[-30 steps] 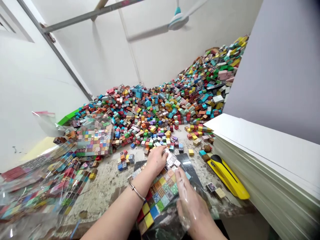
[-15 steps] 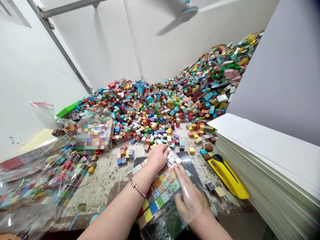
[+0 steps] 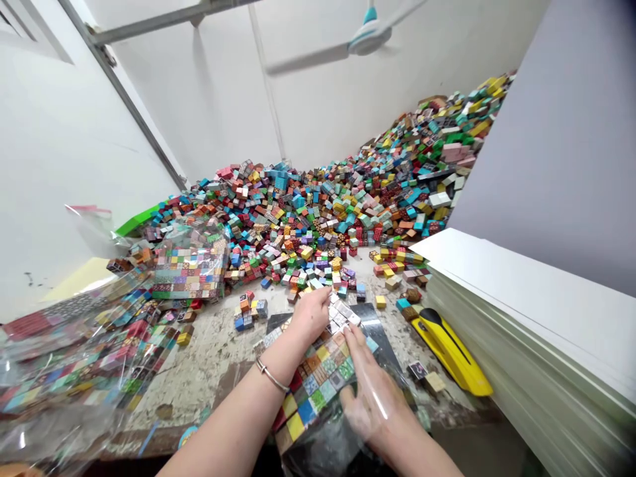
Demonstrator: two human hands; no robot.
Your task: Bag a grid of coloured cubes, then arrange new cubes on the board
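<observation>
A block of small patterned cubes lies on a dark board in front of me, with white cubes at its far end. My left hand, a metal bangle on its wrist, is at the left of the white cubes. Its fingers are bent and close together, and what they hold, if anything, is hidden. Along the right side of the cubes lies my right hand, fingers stretched forward and thumb apart. Clear plastic film covers part of this hand and the near cubes.
A large heap of coloured cubes rises against the wall. Bagged cube sets lie to the left. On the right are a yellow utility knife, two loose cubes and a tall stack of white sheets.
My right thumb has shifted a little to the left over the near cubes. My left hand has edged slightly away from the white cubes, and more of them show.
</observation>
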